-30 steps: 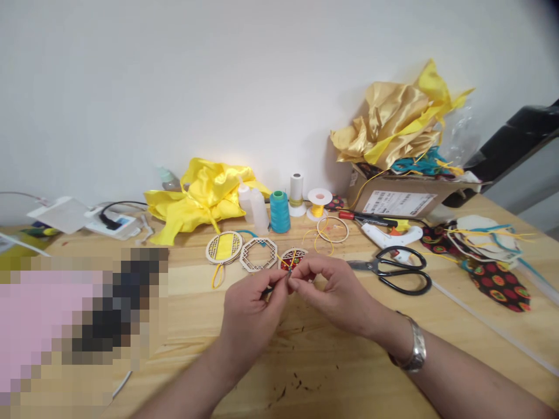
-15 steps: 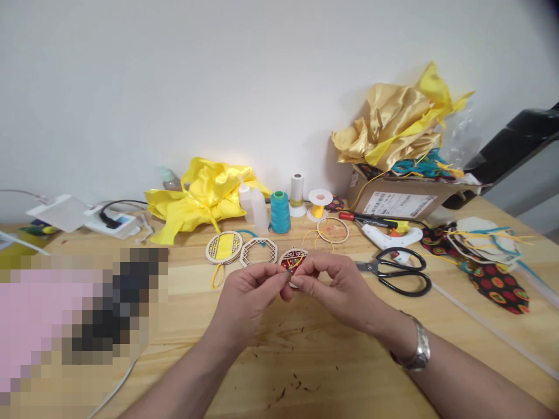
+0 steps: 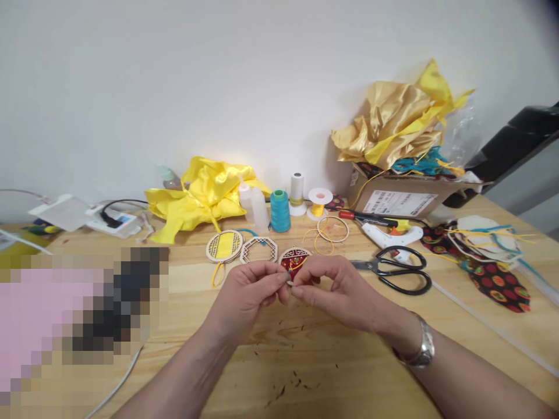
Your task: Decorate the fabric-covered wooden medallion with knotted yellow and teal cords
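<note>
Left hand (image 3: 247,294): thumb and forefinger pressed together on a small piece (image 3: 289,276), too tiny to identify. Right hand (image 3: 338,294): fingertips nearly meeting just beside it; cannot tell whether they grip anything. The piece sits between the hands, above the bench (image 3: 349,378), in front of a red patterned disc (image 3: 286,263) with yellow cord (image 3: 301,263) across it (any link between piece and disc is hidden). Judgement: fine work such as this wants a steady left pinch, small right-hand movements, light pressure, and the loose cord clear of the fingers.
</note>
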A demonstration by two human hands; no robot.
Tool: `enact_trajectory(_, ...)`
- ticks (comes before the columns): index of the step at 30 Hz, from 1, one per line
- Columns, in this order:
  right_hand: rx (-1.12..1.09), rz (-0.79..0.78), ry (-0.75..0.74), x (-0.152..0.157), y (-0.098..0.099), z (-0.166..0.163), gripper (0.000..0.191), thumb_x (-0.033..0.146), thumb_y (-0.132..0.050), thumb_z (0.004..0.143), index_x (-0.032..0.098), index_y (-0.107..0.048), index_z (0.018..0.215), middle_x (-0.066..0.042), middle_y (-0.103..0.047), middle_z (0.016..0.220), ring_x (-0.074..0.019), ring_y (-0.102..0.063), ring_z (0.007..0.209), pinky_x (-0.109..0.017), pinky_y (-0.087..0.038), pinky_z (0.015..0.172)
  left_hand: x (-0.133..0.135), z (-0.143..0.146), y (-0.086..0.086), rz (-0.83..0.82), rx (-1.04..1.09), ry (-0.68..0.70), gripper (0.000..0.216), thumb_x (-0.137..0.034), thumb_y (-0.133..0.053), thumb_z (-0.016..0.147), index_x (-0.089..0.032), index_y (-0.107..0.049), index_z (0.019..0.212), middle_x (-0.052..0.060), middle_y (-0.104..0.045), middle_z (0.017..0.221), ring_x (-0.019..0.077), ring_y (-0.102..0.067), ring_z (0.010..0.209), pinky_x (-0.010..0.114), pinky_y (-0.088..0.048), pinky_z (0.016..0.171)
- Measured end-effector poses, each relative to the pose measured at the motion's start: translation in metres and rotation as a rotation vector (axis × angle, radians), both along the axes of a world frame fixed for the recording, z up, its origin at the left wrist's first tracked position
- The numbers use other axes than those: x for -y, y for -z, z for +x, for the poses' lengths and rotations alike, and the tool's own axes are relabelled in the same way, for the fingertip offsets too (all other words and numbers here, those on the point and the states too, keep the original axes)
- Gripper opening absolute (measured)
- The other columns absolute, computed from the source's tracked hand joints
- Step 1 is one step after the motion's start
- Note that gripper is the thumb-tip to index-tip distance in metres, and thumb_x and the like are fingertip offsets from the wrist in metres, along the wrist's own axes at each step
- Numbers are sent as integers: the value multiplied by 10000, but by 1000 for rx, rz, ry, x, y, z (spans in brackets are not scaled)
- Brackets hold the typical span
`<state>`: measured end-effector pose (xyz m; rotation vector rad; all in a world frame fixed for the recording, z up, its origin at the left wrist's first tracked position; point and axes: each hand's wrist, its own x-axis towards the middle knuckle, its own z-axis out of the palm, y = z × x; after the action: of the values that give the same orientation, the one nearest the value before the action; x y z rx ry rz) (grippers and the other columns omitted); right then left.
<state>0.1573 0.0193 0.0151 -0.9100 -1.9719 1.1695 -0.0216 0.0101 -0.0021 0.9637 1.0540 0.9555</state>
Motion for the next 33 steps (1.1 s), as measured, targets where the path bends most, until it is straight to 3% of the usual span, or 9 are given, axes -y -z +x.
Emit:
enact_trajectory(9, -6, -135, -13, 0, -3, 1, 114, 101, -568, 744, 145, -623, 654, 44, -532, 587, -67, -447, 573, -165, -359, 530, 1, 1, -2, 64, -49, 26, 112, -216, -660, 750, -179, -677, 647, -37, -641, 545, 72, -526, 553, 191, -392, 585)
enact_trajectory(27, -19, -288, -36, 0, -3, 2, 122, 131, -550, 748, 142, -586, 631, 50, -471, 576, -65, -398, 563, -174, -316, 507, 3, 1, -3, 168, -227, 29, 108, -200, -630, 767, -193, -693, 679, -52, -641, 555, 68, -537, 547, 181, -389, 565)
enact_trajectory(30, -29, -192, -4, 0, -3, 2, 135, 129, -551, 756, 142, -585, 626, 47, -485, 577, -66, -413, 565, -179, -331, 521, 2, 3, -4, 164, -222, 11, 111, -211, -635, 765, -192, -688, 669, -52, -638, 548, 64, -526, 537, 176, -378, 548)
enact_trajectory(33, -50, 7, 41, 3, -3, 0, 132, 110, -545, 763, 143, -598, 647, 35, -534, 605, -72, -449, 582, -191, -360, 559, 2, 4, -5, 157, -208, -18, 115, -214, -639, 758, -187, -684, 656, -50, -632, 539, 63, -520, 539, 171, -371, 545)
